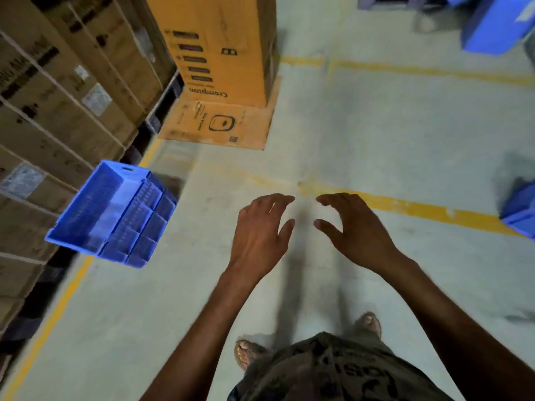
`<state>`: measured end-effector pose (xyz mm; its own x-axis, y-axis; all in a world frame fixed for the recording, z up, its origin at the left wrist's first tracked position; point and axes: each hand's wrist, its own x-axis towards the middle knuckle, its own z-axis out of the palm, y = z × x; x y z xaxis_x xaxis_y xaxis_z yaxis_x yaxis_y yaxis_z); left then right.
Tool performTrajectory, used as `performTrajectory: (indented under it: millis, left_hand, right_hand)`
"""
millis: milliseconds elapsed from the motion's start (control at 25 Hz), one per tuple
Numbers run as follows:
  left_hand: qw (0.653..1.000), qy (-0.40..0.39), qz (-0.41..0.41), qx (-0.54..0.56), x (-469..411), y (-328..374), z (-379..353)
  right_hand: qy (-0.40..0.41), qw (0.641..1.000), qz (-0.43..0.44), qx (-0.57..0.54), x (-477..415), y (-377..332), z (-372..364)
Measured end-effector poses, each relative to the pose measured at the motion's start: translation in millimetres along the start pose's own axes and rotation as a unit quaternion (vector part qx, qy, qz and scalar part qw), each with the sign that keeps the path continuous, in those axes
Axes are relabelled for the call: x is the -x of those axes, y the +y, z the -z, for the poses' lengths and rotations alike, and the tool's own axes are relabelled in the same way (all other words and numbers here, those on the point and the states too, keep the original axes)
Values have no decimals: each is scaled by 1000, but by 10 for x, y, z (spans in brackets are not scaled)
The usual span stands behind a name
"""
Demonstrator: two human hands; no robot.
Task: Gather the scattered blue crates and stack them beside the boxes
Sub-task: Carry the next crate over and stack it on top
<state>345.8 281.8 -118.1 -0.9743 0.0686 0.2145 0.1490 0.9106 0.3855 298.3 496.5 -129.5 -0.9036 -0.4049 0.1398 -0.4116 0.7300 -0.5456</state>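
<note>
Blue crate [111, 214] beside stacked boxes [43, 111]

A blue ribbed crate [111, 214] lay at left, brown boxes [52, 91] upper left, an orange carton [220, 47] above, yellow lines [419, 206] striped the grey floor [376, 125].

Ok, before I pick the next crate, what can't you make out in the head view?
Head view only:
- Crate at right: cut off by the frame edge; full shape unknown.
- Far blue crates: cut by the top edge, blurred; count unclear.
- Near crate, beside the stacked boxes: motion-blurred; what it rests on is hidden beneath it.
- Box labels: too blurred to read.
</note>
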Motion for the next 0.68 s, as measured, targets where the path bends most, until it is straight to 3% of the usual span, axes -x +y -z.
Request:
performTrajectory:
  millis: [400, 680]
  left_hand:
    - [971, -99, -176, 125, -1884, 3353, -1860]
    - [934, -170, -276, 152, -3161, 4857, -2990]
  right_hand:
    - [125, 959, -253, -3, 1099, 3003, 2353]
    - [172, 915, -365, -2, 1229, 4661, 3211]
